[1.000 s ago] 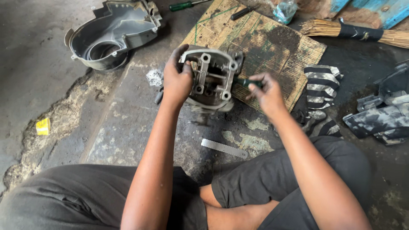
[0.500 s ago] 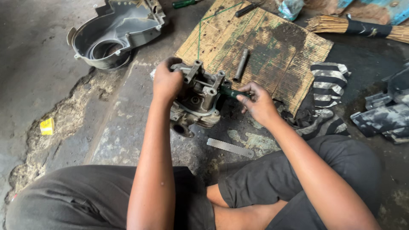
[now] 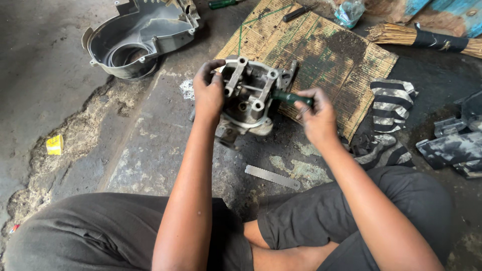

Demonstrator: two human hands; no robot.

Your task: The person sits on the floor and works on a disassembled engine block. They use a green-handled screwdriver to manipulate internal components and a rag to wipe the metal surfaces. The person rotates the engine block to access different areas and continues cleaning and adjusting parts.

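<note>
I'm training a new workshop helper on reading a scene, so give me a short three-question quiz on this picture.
1. True or false: the left hand grips the metal engine part.
2. What does the right hand hold? A) the green-handled tool B) the flat metal strip C) the broom
3. What lies under the far side of the engine part?

Key: 1 true. 2 A. 3 the stained cardboard sheet.

Cracked, stained concrete floor under daylight; a worn cardboard sheet lies on it; a broom at the far edge; striped rags nearby.
</note>
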